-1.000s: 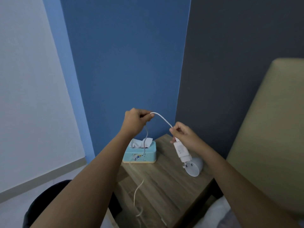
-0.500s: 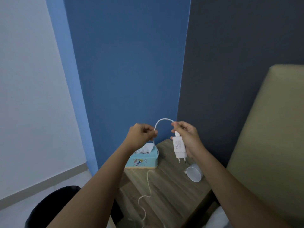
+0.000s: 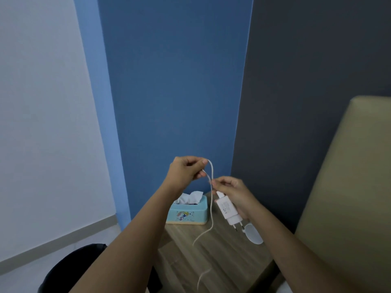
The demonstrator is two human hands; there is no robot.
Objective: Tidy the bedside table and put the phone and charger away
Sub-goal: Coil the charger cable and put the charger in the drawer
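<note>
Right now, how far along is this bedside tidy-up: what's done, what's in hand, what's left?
Done: the charger is unplugged, prongs bare, held in the right hand. In hand: the left hand pinches a loop of the cable; the rest hangs loose over the table. Left: finish coiling, stow the charger; the tissue box and cup sit on the table. No phone is in view.

On the surface (image 3: 222, 261), a tissue box (image 3: 187, 213) is set at eleven o'clock and a cup (image 3: 254, 235) at two o'clock.
</note>
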